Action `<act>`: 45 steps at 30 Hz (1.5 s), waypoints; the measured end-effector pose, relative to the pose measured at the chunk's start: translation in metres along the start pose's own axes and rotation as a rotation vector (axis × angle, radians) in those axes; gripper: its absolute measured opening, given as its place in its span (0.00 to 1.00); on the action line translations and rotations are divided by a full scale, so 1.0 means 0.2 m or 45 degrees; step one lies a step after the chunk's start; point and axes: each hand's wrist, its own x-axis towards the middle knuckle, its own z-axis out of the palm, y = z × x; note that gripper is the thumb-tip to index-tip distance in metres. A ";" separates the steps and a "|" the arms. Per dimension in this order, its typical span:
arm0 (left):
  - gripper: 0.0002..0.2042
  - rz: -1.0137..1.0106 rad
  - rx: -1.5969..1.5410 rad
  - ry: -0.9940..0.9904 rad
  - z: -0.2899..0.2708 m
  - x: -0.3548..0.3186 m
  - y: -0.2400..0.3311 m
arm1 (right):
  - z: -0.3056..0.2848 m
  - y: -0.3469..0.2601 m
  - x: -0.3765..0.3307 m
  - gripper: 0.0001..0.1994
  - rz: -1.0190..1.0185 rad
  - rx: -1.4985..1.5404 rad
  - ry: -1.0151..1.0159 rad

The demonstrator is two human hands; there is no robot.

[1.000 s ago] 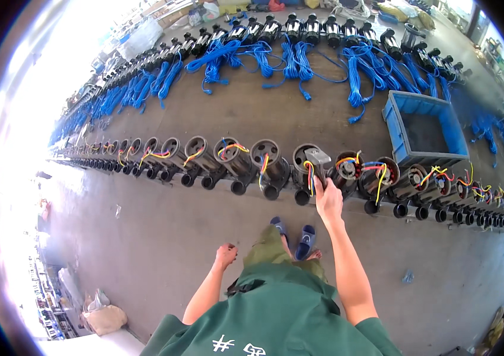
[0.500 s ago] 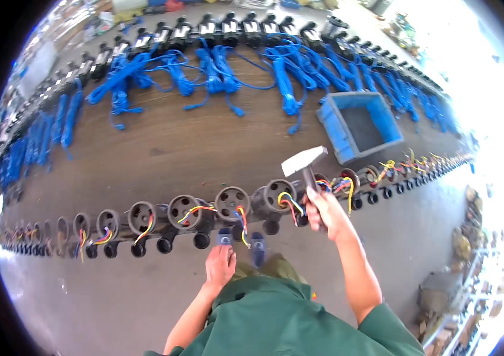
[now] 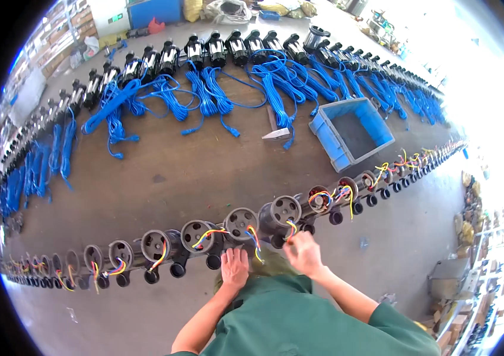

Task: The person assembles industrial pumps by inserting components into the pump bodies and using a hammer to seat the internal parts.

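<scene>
My right hand (image 3: 304, 254) is closed at the red and yellow wires (image 3: 291, 229) that hang from a dark round motor housing (image 3: 286, 209) with holes in its end face. Its fingertips are slightly blurred and partly hide the wire ends. My left hand (image 3: 235, 268) holds nothing; its fingers lie extended at the table's near edge, below the neighbouring housing (image 3: 242, 223) with loose coloured wires (image 3: 255, 240). A hammer (image 3: 276, 134) lies on the table, its handle pointing away toward the blue cable bundles.
A long row of similar housings (image 3: 156, 244) runs along the near edge of the brown table (image 3: 145, 172). Across the far side stand black and silver pump-like units (image 3: 216, 50) with bundled blue cables (image 3: 207, 95). A blue crate (image 3: 330, 145) sits right of the hammer.
My right hand has let go of the hammer, which now lies farther back on the table. That hand has moved left and nearer, to the wires. My left hand has moved to the table edge.
</scene>
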 end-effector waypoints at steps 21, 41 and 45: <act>0.17 -0.750 -0.415 -0.167 -0.06 -0.28 0.09 | 0.43 0.46 0.00 0.13 -0.718 -0.113 -0.705; 0.12 -0.769 -0.712 0.100 -0.40 -1.04 -0.39 | 0.43 0.12 -0.06 0.09 -0.275 -0.388 -0.212; 0.12 -0.134 -0.702 -0.037 -0.42 -0.45 -0.11 | 0.42 0.25 -0.15 0.10 -0.270 -0.439 -0.254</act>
